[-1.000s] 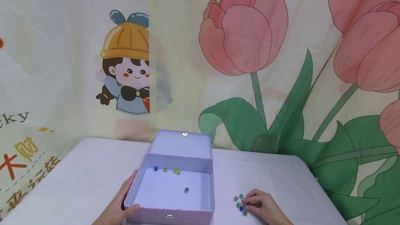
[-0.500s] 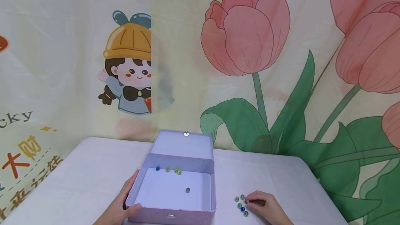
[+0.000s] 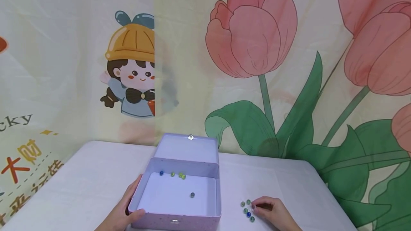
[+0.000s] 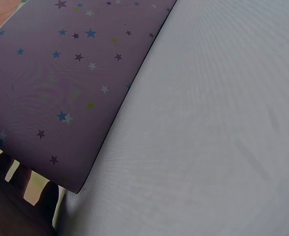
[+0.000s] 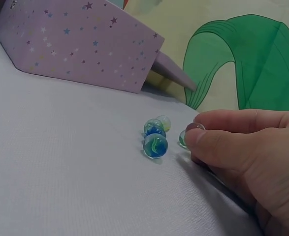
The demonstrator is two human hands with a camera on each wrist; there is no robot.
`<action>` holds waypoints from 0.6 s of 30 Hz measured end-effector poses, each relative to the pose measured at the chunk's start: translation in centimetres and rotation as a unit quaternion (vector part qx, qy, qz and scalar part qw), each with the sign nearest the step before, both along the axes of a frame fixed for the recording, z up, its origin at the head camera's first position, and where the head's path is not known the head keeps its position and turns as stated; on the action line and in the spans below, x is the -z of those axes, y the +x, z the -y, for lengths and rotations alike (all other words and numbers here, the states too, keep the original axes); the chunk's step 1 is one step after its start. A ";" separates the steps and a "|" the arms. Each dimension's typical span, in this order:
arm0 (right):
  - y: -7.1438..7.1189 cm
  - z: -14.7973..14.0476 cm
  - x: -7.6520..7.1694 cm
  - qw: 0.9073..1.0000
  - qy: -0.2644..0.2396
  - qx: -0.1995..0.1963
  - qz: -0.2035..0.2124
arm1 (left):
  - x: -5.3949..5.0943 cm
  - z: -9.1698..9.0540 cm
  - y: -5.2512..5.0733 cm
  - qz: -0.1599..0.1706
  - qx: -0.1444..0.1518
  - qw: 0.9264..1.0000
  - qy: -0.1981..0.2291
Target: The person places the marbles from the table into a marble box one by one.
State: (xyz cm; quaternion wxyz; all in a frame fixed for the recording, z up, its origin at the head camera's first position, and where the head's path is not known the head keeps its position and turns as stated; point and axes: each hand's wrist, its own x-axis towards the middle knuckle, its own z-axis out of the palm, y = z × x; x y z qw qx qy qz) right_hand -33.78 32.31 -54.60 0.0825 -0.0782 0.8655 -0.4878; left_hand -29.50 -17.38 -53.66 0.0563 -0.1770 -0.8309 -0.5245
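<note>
Right hand [image 3: 273,210] pinches one marble [image 5: 197,126] between thumb and fingertips — grip narrow; whether that marble touches the table [image 3: 279,177] cannot be told. Just beside it, five loose marbles [image 3: 248,215] sit in a cluster, right of the box [image 3: 192,222]. Left hand [image 3: 125,209] holds the box near its front left corner, thumb over the front rim, fingers along the left wall. Lid [image 3: 187,149] open, tipped back. Inside, five inner marbles [image 3: 192,195] — four by the far wall, one right of centre
</note>
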 end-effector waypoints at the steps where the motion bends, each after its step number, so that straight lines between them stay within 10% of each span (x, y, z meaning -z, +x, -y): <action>1: 0.0 0.0 0.0 1.000 0.003 0.002 0.000 | 0.0 0.0 0.0 0.001 -0.001 1.000 -0.001; 18: 0.5 2.0 -2.3 0.999 0.027 0.039 0.017 | -0.2 -0.1 0.0 0.020 0.006 1.000 0.016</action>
